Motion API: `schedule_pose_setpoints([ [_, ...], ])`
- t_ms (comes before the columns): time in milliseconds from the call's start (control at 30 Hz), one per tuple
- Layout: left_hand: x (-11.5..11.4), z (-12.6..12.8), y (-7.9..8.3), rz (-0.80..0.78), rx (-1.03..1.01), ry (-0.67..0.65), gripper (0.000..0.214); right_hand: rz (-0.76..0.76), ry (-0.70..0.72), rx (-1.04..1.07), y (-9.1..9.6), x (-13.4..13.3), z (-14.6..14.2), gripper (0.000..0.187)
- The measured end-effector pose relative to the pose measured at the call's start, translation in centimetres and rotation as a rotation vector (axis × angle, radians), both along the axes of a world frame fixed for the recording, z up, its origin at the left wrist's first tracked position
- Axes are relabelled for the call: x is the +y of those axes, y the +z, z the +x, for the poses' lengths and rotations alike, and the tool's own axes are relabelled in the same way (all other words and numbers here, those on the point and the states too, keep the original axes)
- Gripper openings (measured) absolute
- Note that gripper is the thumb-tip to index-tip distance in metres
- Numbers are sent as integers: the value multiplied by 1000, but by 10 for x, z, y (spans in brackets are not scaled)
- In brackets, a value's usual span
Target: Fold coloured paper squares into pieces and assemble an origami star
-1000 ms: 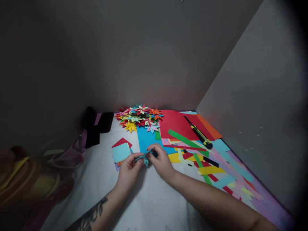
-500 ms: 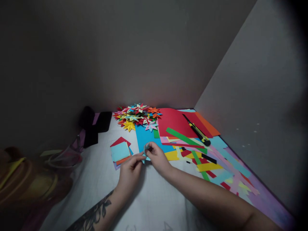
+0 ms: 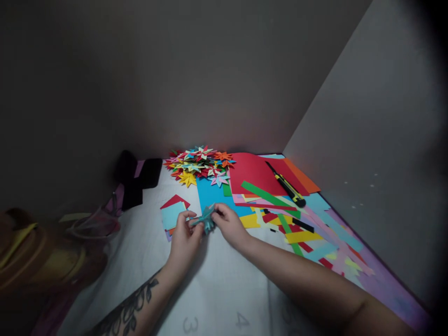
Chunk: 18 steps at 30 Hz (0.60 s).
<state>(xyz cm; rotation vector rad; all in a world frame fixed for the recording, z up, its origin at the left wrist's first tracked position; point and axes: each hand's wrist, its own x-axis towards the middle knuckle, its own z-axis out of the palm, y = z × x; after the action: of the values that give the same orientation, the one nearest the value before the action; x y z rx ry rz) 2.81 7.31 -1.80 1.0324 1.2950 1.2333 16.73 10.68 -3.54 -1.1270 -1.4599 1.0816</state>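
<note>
Between my two hands is a light blue folded paper star (image 3: 207, 219), its points partly blurred and partly covered by fingers. My left hand (image 3: 186, 233) pinches its left side between thumb and fingers. On the other side, my right hand (image 3: 227, 223) grips an edge of it with thumb and fingertips. Just beyond my left hand lies a small stack of paper squares (image 3: 172, 215), light blue on top, with red, orange and purple edges showing. Behind them a pile of many-coloured paper stars (image 3: 196, 165) rests against the wall.
A yellow and black utility knife (image 3: 290, 190) lies on a red sheet (image 3: 250, 172) at the back right. Coloured paper strips (image 3: 304, 238) are scattered on the right. A blue sheet (image 3: 210, 193) lies ahead; black items (image 3: 151, 172) and a blurred yellow-brown container (image 3: 45, 261) are left.
The light blue paper has turned and now shows more of its pointed folds. My left hand has shifted its hold, its fingers more spread around the piece; the right hand stays close by.
</note>
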Motion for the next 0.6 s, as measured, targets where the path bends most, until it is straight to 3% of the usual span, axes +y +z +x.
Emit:
schedule_pose_setpoints([
  [167,6,-3,2,-85,-128,-35,50,154,24,-190,10,0,8,18],
  [600,8,-8,7,-102,-88,-162,82,-47,144,-34,13,-3,10,35],
])
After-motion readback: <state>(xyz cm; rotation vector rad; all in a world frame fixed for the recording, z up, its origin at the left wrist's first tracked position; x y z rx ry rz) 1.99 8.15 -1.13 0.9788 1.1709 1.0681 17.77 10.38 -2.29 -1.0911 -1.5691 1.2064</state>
